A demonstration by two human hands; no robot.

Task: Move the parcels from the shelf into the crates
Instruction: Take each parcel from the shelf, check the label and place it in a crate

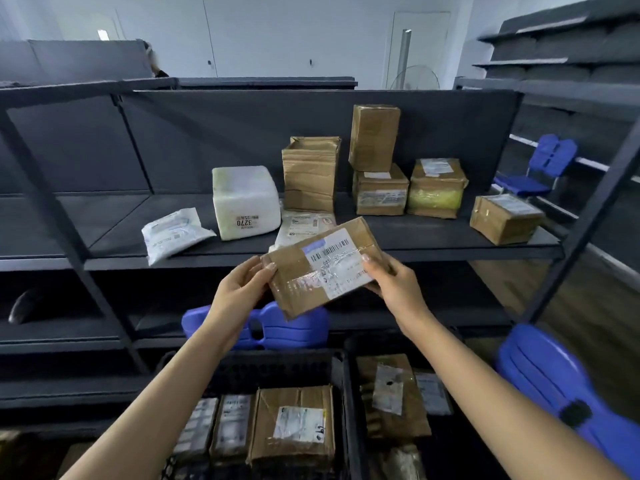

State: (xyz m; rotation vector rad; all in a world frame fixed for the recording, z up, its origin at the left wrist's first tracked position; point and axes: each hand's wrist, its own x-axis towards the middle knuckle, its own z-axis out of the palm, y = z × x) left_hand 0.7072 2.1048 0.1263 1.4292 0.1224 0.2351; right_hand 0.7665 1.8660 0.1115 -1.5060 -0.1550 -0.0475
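My left hand [242, 285] and right hand [391, 282] grip the taped parcel [325, 268] mid-carry; next, I reckon, lower it into the six-o'clock crate [294, 358].

A dark shelf [415, 233] holds, from left, a crumpled white mailer bag [175, 233], a white foam box [244, 202] marked 3270, a flat labelled envelope [304, 224], a tall taped carton [310, 173], a squat brown box [380, 192] bearing a second carton [374, 136], a yellow-banded box [437, 188] and, apart at right, a small brown parcel [505, 219].
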